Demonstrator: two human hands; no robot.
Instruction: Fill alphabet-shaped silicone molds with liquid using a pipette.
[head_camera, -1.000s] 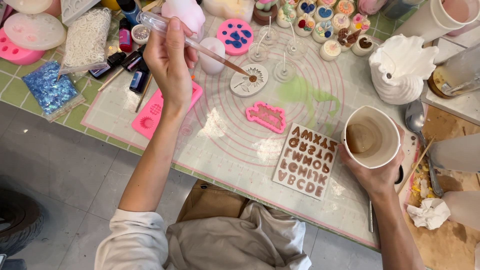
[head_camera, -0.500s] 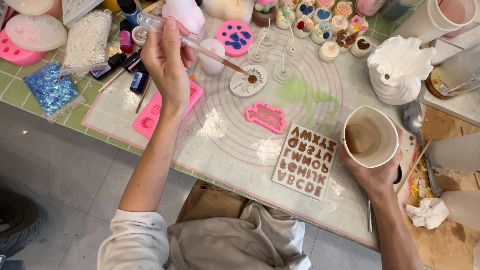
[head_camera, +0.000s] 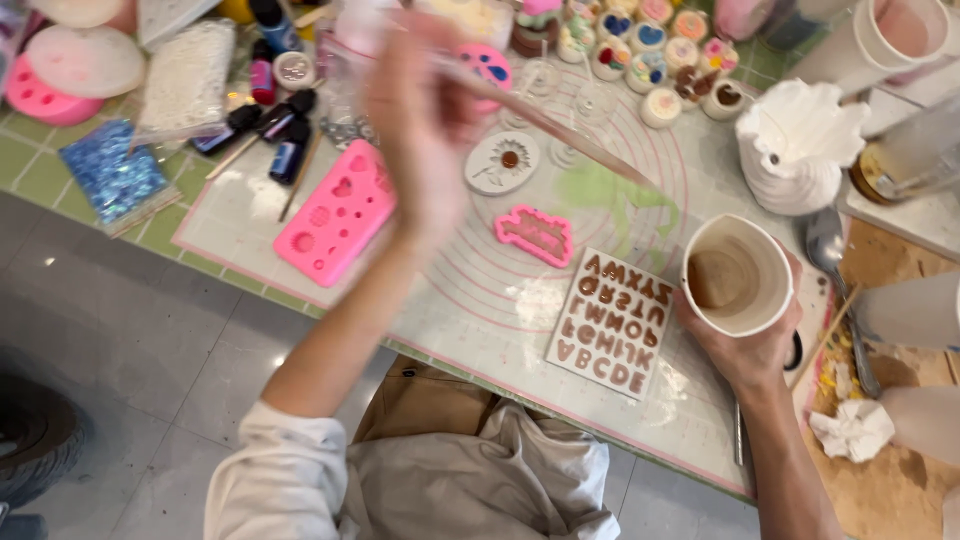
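Head view: right hand (head_camera: 752, 345) grips cup (head_camera: 738, 275), left hand (head_camera: 420, 120) well apart.

Your left hand (head_camera: 420, 120) is smeared with motion blur, so you can't make out its fingers or its grip on the dropper (head_camera: 540, 120). Your right palm hides behind the cup (head_camera: 738, 275). The picture's top edge cuts off the jars (head_camera: 640, 20), and the right edge cuts the bottles (head_camera: 915, 310).

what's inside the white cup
The white cup, held from below by the right hand, contains a shallow pool of brown liquid at its bottom, with brownish smears up the inner wall. The near wall hides part of the bottom.
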